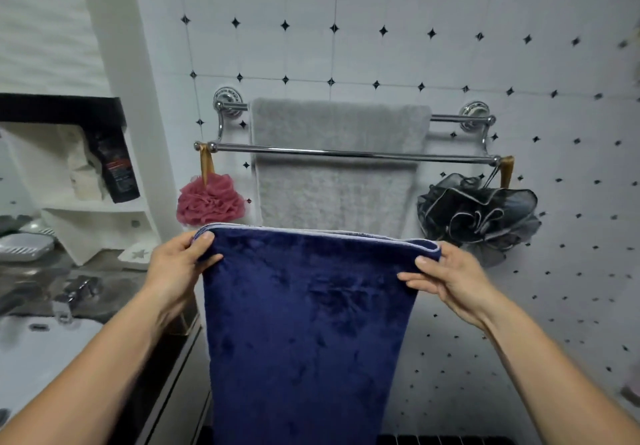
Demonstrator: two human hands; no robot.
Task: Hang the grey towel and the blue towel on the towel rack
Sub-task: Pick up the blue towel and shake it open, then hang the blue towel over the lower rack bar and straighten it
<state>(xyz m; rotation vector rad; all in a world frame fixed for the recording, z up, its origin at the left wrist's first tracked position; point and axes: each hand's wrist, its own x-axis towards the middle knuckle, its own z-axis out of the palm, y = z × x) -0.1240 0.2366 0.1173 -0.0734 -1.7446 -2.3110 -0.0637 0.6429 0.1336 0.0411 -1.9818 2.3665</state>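
Observation:
A chrome double-bar towel rack [349, 153] is fixed to the tiled wall. The grey towel [337, 174] hangs over its rear upper bar, behind the bare front bar. I hold the folded blue towel [311, 323] by its top edge, below and in front of the rack. My left hand [180, 264] pinches the towel's top left corner. My right hand [446, 275] pinches the top right corner. The towel hangs straight down between my arms and hides the lower part of the grey towel.
A pink bath pouf [209, 200] hangs from the front bar's left end, a dark grey pouf [478, 214] from its right end. To the left are a sink counter [31, 306] with a tap [74, 294], a soap dish [24, 247] and a shelf holding a black tube [116, 164].

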